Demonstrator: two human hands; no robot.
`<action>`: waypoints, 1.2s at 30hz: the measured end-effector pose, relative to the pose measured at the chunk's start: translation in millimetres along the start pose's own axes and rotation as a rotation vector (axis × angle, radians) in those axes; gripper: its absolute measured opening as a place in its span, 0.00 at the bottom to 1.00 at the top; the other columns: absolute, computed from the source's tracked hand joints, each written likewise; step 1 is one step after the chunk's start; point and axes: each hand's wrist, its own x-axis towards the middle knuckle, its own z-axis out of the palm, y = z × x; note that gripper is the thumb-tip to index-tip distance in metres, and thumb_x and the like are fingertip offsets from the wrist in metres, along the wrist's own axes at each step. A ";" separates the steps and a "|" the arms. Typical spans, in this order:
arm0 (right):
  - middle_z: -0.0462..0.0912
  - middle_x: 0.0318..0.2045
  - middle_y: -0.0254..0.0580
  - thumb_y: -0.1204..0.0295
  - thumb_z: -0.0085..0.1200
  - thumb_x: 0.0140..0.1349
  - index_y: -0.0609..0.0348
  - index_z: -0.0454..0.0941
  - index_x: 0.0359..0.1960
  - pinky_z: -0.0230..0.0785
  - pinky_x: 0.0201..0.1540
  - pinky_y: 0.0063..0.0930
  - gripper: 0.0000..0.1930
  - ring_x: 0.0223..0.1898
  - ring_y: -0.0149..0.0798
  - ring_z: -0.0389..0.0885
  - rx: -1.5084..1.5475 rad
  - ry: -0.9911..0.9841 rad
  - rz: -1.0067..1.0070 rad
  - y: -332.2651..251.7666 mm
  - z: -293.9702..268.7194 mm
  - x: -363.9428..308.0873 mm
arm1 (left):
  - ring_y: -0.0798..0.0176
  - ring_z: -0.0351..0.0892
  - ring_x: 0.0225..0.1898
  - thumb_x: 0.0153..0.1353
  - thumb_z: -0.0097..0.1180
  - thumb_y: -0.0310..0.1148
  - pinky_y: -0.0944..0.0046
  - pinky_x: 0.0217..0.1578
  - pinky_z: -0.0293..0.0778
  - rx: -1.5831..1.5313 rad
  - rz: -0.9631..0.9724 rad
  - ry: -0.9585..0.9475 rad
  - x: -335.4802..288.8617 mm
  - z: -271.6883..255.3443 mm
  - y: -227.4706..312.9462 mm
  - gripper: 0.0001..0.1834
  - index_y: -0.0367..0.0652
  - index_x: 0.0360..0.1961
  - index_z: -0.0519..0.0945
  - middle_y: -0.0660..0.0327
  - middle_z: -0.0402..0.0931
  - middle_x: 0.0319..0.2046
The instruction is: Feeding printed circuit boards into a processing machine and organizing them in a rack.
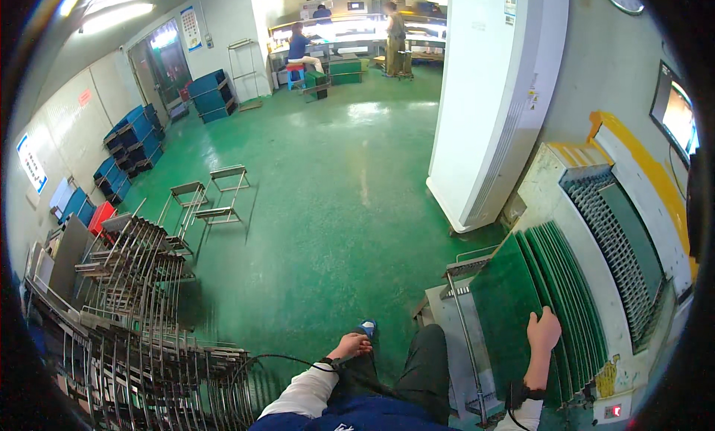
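Upright green boards (495, 297), thin and flat like circuit panels, stand in a row in a metal rack (468, 334) at my right. My right hand (544, 333) is at the near edge of the front boards, thumb on one side and fingers curled on the other, closed around a board's edge. How far the fingertips reach behind it is hidden. Over my left thigh hangs my left hand (351, 347), its fingers curled in with nothing visible in them. A dark cable runs from a band at the left wrist.
Beside the boards stands a slotted machine (611, 230) with a yellow edge, near a tall white cabinet (477, 96). Empty metal racks (141, 282) crowd my left; small frames (223, 196) stand on the green floor (320, 208). Blue bins (134, 137) line the wall. People work at far benches.
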 end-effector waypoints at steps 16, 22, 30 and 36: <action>0.80 0.28 0.54 0.63 0.58 0.55 0.61 0.74 0.34 0.71 0.34 0.48 0.14 0.32 0.55 0.80 0.012 0.001 0.000 -1.3 0.1 0.4 | 0.54 0.79 0.28 0.62 0.53 0.28 0.56 0.31 0.79 -0.032 0.015 0.025 -0.1 0.4 -2.5 0.09 0.35 0.40 0.70 0.57 0.73 0.26; 0.80 0.28 0.54 0.63 0.58 0.54 0.61 0.74 0.34 0.71 0.34 0.48 0.14 0.32 0.55 0.80 0.004 0.003 0.011 0.1 2.1 -0.1 | 0.55 0.78 0.27 0.61 0.52 0.26 0.55 0.31 0.79 -0.062 0.003 0.023 -9.0 7.4 3.3 0.08 0.34 0.39 0.70 0.58 0.72 0.24; 0.80 0.28 0.53 0.63 0.59 0.54 0.61 0.74 0.35 0.71 0.34 0.47 0.14 0.33 0.54 0.80 0.003 -0.036 0.011 -2.9 -3.8 0.1 | 0.55 0.79 0.27 0.62 0.51 0.26 0.56 0.31 0.80 -0.058 0.040 -0.006 -5.9 1.9 -0.5 0.10 0.33 0.42 0.70 0.57 0.73 0.25; 0.80 0.28 0.52 0.63 0.59 0.55 0.60 0.74 0.37 0.72 0.34 0.47 0.15 0.33 0.54 0.80 -0.001 -0.018 0.020 -0.4 -1.9 -0.5 | 0.56 0.79 0.28 0.61 0.52 0.27 0.58 0.31 0.79 -0.035 0.030 -0.012 -3.2 1.7 -1.3 0.10 0.33 0.42 0.71 0.58 0.74 0.26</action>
